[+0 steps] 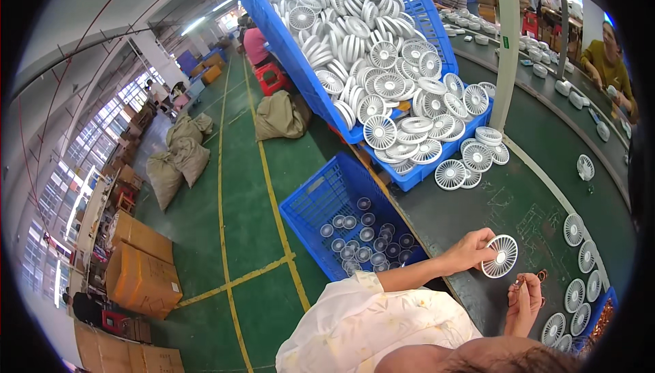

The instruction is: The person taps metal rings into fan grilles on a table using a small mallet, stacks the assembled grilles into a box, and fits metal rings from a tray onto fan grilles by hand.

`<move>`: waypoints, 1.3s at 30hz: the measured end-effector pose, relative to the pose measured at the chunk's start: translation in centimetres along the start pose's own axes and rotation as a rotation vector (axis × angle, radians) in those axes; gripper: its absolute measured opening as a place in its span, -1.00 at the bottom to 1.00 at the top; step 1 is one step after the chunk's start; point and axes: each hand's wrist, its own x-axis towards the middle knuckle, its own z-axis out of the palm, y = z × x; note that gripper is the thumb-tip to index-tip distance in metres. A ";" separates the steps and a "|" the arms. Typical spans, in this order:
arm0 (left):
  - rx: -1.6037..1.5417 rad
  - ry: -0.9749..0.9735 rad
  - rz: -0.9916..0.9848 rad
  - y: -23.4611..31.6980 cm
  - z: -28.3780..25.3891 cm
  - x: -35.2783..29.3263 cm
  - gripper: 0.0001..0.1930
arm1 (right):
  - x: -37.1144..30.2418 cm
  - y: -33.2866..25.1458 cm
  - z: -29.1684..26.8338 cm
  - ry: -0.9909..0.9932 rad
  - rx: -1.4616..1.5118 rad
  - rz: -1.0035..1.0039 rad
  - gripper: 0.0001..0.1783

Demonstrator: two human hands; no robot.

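Observation:
My left hand (pixel 472 248) holds a round white fan grille (pixel 500 256) by its rim, just above the dark green worktable (pixel 491 216). My right hand (pixel 524 301) is below and to the right of it, fingers pinched on a small brownish metal part (pixel 539 277). A tilted blue crate (pixel 321 93) behind is heaped with several white grilles (pixel 372 46), and some have spilled onto the table (pixel 471 161). A row of grilles (pixel 580 271) lies along the table's right side.
A second blue crate (pixel 321 202) on the green floor holds several small clear round pieces. Sacks (pixel 179 161) and cardboard boxes (pixel 140 264) stand at the left. A white post (pixel 506 46) rises from the table. Other people work at a conveyor line at the upper right.

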 end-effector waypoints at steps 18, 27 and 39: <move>0.120 0.012 0.074 0.2 1.4 -1.2 -0.72 | 0.2 0.4 -0.8 -0.018 -0.003 0.000 -0.76; 0.497 -0.047 0.224 2.2 3.4 -2.9 -0.75 | -0.1 1.4 1.5 0.051 -0.329 -0.133 -0.74; 0.472 -0.026 0.199 1.9 3.7 -3.6 -0.72 | -1.0 1.1 2.4 -0.069 -0.554 -0.260 -0.73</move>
